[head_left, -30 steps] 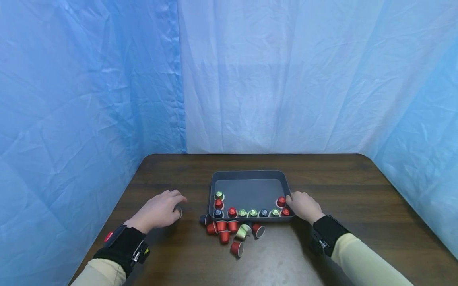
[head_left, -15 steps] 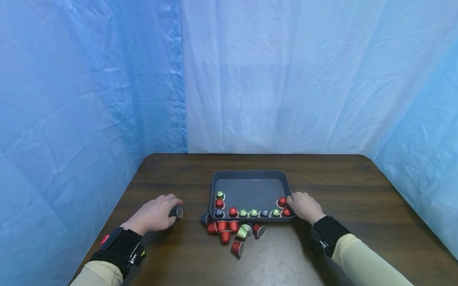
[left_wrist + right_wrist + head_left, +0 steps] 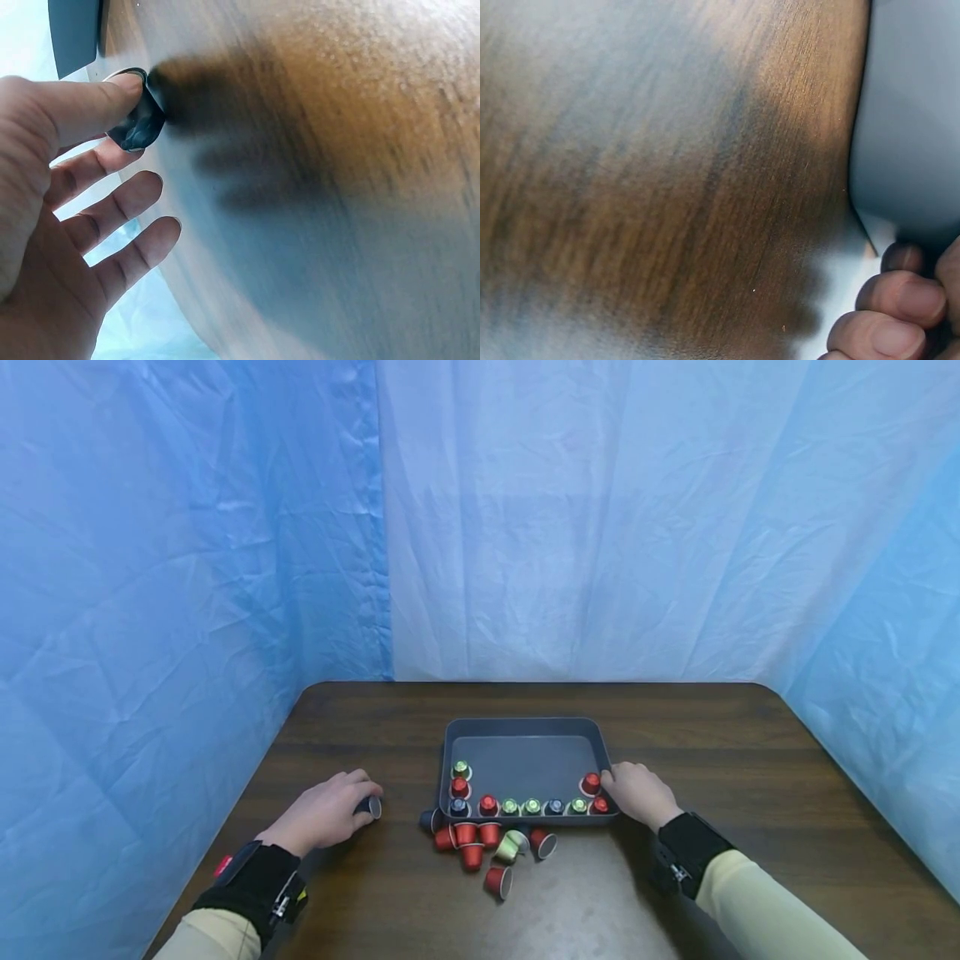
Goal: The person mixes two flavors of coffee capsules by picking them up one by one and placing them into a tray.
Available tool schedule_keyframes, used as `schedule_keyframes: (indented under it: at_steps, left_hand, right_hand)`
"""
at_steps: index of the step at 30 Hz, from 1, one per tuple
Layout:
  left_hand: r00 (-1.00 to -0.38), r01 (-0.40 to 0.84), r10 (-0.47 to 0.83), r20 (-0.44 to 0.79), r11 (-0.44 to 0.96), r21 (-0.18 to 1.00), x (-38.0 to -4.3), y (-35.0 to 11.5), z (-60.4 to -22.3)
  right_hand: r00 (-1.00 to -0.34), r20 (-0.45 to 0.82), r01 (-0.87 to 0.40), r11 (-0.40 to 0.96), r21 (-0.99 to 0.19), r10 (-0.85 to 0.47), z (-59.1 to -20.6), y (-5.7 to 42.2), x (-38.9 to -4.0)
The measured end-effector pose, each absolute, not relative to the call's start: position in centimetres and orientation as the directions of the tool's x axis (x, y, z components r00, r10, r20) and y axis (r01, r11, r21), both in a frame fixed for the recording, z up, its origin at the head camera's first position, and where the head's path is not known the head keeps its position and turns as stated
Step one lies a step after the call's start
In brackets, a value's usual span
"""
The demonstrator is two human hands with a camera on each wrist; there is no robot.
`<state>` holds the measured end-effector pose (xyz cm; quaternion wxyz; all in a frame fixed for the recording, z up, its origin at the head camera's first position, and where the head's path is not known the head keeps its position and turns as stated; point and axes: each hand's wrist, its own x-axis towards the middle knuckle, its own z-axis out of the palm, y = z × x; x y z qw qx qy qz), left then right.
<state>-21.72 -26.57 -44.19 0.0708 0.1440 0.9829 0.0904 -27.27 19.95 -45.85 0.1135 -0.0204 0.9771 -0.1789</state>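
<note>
My left hand pinches a dark coffee capsule between thumb and forefinger, left of the tray. In the left wrist view the thumb lies on the capsule and the lower fingers are spread apart. The grey baking tray sits mid-table. Its right side is gripped by my right hand, with curled fingers by the tray wall in the right wrist view. Red, green and dark blue capsules stand in the tray along its front, such as a red one and a green one.
Several loose capsules lie against and before the tray's front wall: red ones, a green one and a dark one at the left corner. One red capsule lies nearest. Blue sheeting surrounds the wooden table.
My left hand has drawn slightly left and its fingers have closed in on the dark capsule, which now shows more plainly. The right hand and tray stay put.
</note>
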Motion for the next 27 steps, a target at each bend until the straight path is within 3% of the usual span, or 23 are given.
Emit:
schedule_keyframes:
  at_steps: [27]
  left_hand:
    - [-0.953,0.295,0.304,-0.020,0.938,0.179,-22.22,-25.87,-43.82]
  right_hand:
    - [-0.972,-0.222,0.006,0.936,-0.352,-0.077,-45.84,19.91,-27.26]
